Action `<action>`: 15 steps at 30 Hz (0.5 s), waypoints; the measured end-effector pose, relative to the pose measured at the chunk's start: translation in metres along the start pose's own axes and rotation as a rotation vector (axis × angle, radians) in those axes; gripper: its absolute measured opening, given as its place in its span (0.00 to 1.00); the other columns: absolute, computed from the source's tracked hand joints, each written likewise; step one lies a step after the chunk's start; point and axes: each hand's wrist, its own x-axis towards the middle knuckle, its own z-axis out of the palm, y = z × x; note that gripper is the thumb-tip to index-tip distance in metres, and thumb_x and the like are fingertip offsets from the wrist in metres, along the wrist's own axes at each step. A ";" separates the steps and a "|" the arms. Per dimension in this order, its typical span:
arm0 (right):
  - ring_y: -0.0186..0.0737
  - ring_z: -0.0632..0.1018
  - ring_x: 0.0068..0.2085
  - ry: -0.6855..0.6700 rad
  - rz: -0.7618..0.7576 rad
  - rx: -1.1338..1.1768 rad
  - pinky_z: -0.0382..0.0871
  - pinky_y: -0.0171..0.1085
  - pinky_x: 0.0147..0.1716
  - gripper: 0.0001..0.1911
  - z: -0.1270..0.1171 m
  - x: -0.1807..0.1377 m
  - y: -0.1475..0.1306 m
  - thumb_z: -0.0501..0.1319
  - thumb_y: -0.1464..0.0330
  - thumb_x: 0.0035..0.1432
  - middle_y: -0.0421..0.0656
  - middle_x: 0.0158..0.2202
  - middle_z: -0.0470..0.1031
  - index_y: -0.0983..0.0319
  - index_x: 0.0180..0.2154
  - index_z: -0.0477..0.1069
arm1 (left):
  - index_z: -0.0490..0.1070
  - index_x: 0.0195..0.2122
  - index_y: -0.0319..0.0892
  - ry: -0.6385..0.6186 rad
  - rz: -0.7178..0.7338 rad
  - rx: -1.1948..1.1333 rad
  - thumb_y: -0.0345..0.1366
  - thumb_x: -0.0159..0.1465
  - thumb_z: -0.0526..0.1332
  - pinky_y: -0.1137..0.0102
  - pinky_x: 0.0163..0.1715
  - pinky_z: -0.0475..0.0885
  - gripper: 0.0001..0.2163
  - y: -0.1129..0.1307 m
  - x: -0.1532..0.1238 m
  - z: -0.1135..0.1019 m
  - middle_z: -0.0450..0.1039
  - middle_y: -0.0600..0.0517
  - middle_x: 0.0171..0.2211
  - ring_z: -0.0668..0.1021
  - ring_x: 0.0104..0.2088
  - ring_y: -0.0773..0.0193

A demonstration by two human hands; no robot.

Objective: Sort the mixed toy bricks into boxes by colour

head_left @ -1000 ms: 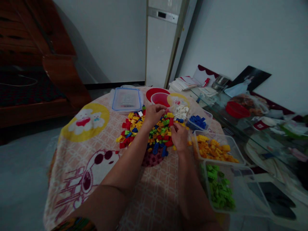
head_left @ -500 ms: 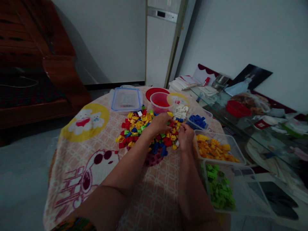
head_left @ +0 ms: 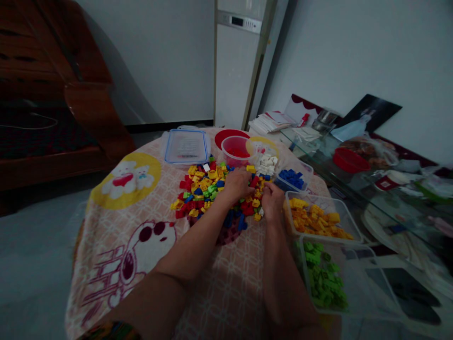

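Note:
A mixed heap of toy building bricks (head_left: 200, 186) in red, yellow, blue, green and white lies on the cloth-covered table. My left hand (head_left: 236, 185) reaches into its right half, fingers together and bent down among the bricks; whatever they grip is hidden. At the heap's right edge, my right hand (head_left: 272, 200) has its fingers curled in a pinch, and I cannot make out what is in it. Beside that hand stands a clear box of yellow bricks (head_left: 314, 219). Blue bricks (head_left: 290, 178) fill a smaller box, and white bricks (head_left: 266, 164) sit behind the heap.
Nearer me on the right is a clear box with green bricks (head_left: 323, 278). A pink-tinted tub (head_left: 238, 158) with red pieces and a blue-rimmed lidded container (head_left: 187, 147) stand at the back. A cluttered glass table (head_left: 318, 153) adjoins on the right.
My left hand has shifted slightly within the heap, its fingers now drawn a little back. My right hand stays at the heap's edge, nearly still.

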 end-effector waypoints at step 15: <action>0.49 0.82 0.47 -0.002 -0.002 0.034 0.71 0.44 0.53 0.19 0.001 0.001 0.003 0.55 0.70 0.57 0.51 0.43 0.84 0.65 0.42 0.83 | 0.77 0.31 0.41 0.422 -0.173 -0.644 0.36 0.56 0.66 0.67 0.37 0.73 0.05 -0.038 0.014 -0.005 0.77 0.52 0.27 0.77 0.30 0.62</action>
